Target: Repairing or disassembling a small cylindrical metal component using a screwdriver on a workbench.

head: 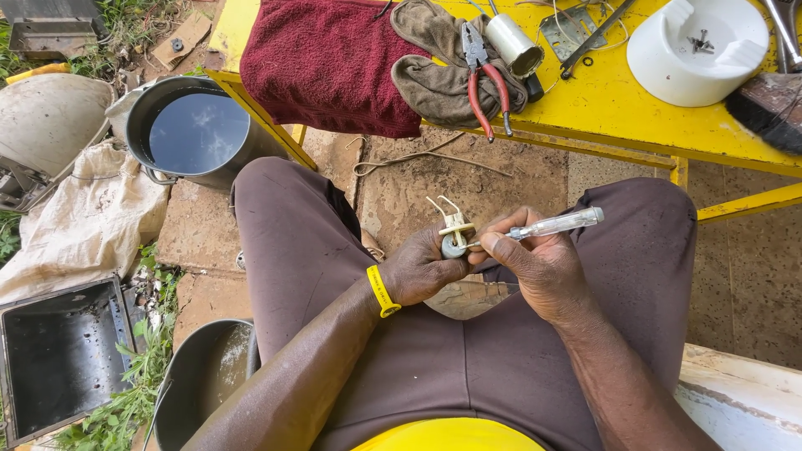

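Note:
My left hand (422,269), with a yellow band on the wrist, grips a small electrical part (455,235) with a grey round base and cream prongs sticking up. My right hand (539,266) holds a clear-handled screwdriver (555,224), its tip set against the part's base. Both hands work above my lap, between my knees in brown trousers. A curved pale piece (466,299) lies on my lap under the hands.
A yellow table (618,113) ahead carries a dark red towel (330,63), worn gloves (434,63), red-handled pliers (484,79), a white cylinder (514,46), a white round dish (697,50) with screws and a brush (769,104). A water-filled pot (196,134), another pot (205,380) and a black box (58,355) stand at left.

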